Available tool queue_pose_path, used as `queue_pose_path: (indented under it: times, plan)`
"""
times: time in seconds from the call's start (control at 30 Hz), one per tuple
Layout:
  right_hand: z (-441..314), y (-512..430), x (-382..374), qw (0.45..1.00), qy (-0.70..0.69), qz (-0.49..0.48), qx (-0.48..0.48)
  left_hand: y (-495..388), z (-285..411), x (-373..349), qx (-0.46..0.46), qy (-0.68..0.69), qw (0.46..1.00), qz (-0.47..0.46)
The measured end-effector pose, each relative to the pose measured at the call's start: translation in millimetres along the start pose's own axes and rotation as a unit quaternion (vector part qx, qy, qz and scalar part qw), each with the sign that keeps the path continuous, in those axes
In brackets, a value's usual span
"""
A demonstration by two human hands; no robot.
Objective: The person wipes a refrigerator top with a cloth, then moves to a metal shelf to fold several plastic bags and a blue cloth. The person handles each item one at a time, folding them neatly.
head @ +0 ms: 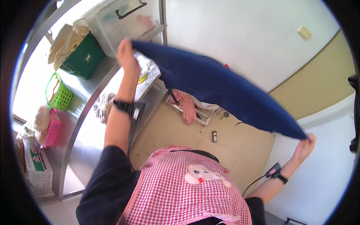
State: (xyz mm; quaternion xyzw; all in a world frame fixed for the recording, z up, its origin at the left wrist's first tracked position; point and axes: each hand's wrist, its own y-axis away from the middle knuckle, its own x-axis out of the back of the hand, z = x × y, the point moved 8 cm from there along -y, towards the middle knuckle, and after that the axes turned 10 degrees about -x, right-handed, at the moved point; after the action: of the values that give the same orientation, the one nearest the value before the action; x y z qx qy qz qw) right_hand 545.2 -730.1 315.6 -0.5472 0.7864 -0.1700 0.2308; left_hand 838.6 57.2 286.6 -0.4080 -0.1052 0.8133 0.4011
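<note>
A dark blue cloth (219, 84) is stretched out before me between my two raised hands. My left hand (128, 54), slightly blurred, grips one end of it beside the metal shelving. The opposite end is pinched in my right hand (305, 145), lower down near the white panel at the right. The cloth hangs in the air with a strap-like strip at its left side. Each wrist carries a black band with a small device and a cable. I wear a red-and-white checked apron (180, 191) with an animal-face patch.
Metal shelving (84, 98) on the left bears a green box (84, 57), a clear bin (121, 28), a green basket (63, 97), a pink basket (54, 129) and a carton (38, 171). A low stool (206, 119) with checked fabric (188, 111) stands on the tiled floor near a small dark object (214, 136).
</note>
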Motion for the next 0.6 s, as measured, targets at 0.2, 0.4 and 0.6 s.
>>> queue_pose_path:
  times: [0.2,0.4,0.6]
  plan:
    - [-2,-36,-104,0.984,0.048,0.148,-0.092,32,-1,-78,0.081,0.023,0.987,-0.138]
    - [64,-95,-355,0.958,0.109,-0.235,-0.121,177,5,-254,0.191,0.204,0.815,-0.508]
    - [46,-80,-409,0.967,0.061,-0.229,-0.097,213,28,-254,0.284,0.184,0.800,-0.495]
